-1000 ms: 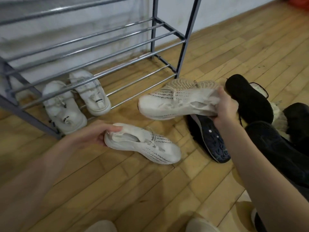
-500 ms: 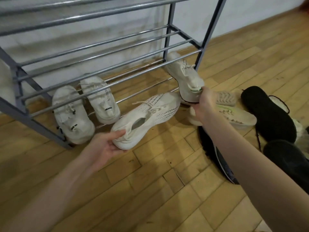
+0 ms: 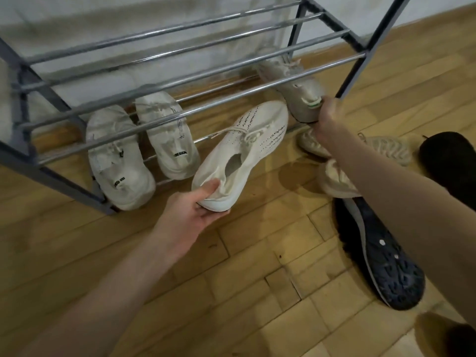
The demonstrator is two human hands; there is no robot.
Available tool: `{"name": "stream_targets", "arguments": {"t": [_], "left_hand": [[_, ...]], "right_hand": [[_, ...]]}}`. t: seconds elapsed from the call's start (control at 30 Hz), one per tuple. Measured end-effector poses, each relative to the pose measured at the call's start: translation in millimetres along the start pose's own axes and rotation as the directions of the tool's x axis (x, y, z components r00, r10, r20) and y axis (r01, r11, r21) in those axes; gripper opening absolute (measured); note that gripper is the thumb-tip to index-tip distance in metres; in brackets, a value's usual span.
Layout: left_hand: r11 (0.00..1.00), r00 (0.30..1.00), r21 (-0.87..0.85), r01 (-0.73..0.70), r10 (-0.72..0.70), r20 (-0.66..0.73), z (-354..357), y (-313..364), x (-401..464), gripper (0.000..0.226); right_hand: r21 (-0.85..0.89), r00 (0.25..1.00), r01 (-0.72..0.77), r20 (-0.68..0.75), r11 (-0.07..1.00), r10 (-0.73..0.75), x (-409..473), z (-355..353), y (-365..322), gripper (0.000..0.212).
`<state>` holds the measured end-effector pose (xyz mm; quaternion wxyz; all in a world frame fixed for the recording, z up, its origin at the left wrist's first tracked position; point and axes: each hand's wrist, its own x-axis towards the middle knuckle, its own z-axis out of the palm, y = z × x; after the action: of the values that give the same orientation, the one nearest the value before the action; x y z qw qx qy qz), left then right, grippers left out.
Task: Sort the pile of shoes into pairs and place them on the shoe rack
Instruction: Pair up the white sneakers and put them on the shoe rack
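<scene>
head view: both shoes moved closer to shoe rack (image 3: 195, 112) since earlier frame; right one now pushed under lower rail, upper right of frame. left hand (image 3: 190, 212) fingers curled round heel of white knit shoe (image 3: 242, 153), toe at rail, centre. right hand (image 3: 328, 117) fingers pinching heel of grey-white shoe (image 3: 296, 86). white pair (image 3: 139, 148) already on bottom tier, left. loose shoes on floor (image 3: 231, 279), right edge. risks: toe catching rail, tipping shoe; held two look unalike, possible mismatch; arm brushing dark sole (image 3: 381, 253).
</scene>
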<state>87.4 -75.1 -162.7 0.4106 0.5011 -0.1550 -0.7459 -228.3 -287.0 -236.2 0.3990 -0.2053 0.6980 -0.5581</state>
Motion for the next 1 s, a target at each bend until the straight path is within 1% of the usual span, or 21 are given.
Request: {"name": "stream_targets", "arguments": {"t": [0.07, 0.13, 0.17, 0.27, 0.3, 0.4, 0.47, 0.5, 0.6, 0.67, 0.73, 0.8, 0.87, 0.93, 1.0], "left_hand": [[1.000, 1.000, 0.002, 0.012, -0.012, 0.024, -1, 0, -3, 0.036], [0.999, 0.999, 0.032, 0.011, -0.012, 0.040, -2, -1, -6, 0.034], [0.999, 0.999, 0.042, 0.011, -0.013, 0.042, -1, -2, -7, 0.033], [0.999, 0.999, 0.029, 0.036, -0.037, 0.040, 2, -7, -5, 0.032], [0.999, 0.998, 0.000, 0.049, -0.049, 0.031, 5, -8, -2, 0.029], [0.988, 0.997, -0.138, 0.074, -0.070, 0.030, 17, -9, 12, 0.021], [0.985, 0.999, -0.168, 0.035, -0.033, 0.018, 30, -8, 26, 0.025], [0.986, 1.000, -0.165, 0.005, -0.006, -0.005, 37, -6, 35, 0.029], [0.988, 0.996, -0.139, -0.071, 0.064, -0.054, 61, 3, 60, 0.051], [0.983, 0.995, -0.162, -0.090, 0.080, -0.065, 77, 10, 75, 0.055], [0.981, 0.990, -0.156, -0.112, 0.097, -0.103, 90, 14, 91, 0.054], [0.986, 0.982, -0.108, -0.130, 0.112, -0.154, 99, 16, 103, 0.057], [0.994, 0.983, 0.016, -0.105, 0.106, -0.150, 101, 15, 107, 0.062], [0.984, 0.985, 0.176, -0.037, 0.065, -0.160, 96, 13, 104, 0.066], [0.966, 0.974, 0.260, 0.007, 0.051, -0.219, 84, 7, 96, 0.059]], "right_hand": [[-0.016, 1.000, -0.001, 0.012, 1.000, 0.002, 2, 5, -2, 0.049], [-0.010, 1.000, -0.013, 0.001, 1.000, 0.013, -15, 8, -9, 0.043], [0.002, 1.000, -0.023, 0.004, 1.000, 0.023, -20, 8, -10, 0.047], [0.001, 0.999, -0.033, 0.034, 0.999, 0.033, -45, 1, -19, 0.070], [-0.020, 1.000, -0.005, 0.027, 1.000, 0.006, -52, -2, -22, 0.070], [-0.129, 0.995, 0.100, 0.009, 0.987, -0.100, -78, -16, -28, 0.050], [-0.249, 0.982, 0.185, 0.021, 0.951, -0.185, -91, -28, -26, 0.038], [-0.298, 0.977, 0.214, 0.038, 0.930, -0.212, -98, -34, -25, 0.037], [-0.406, 0.967, 0.253, 0.129, 0.878, -0.219, -114, -53, -23, 0.044], [-0.503, 0.951, 0.307, 0.200, 0.808, -0.237, -124, -66, -22, 0.048], [-0.589, 0.924, 0.382, 0.259, 0.712, -0.282, -132, -78, -19, 0.049], [-0.637, 0.891, 0.454, 0.301, 0.623, -0.341, -140, -89, -15, 0.047], [-0.655, 0.865, 0.495, 0.314, 0.570, -0.390, -146, -99, -12, 0.045], [-0.650, 0.850, 0.513, 0.290, 0.561, -0.440, -153, -110, -8, 0.044], [-0.642, 0.842, 0.515, 0.254, 0.568, -0.476, -158, -124, -4, 0.045]]}}
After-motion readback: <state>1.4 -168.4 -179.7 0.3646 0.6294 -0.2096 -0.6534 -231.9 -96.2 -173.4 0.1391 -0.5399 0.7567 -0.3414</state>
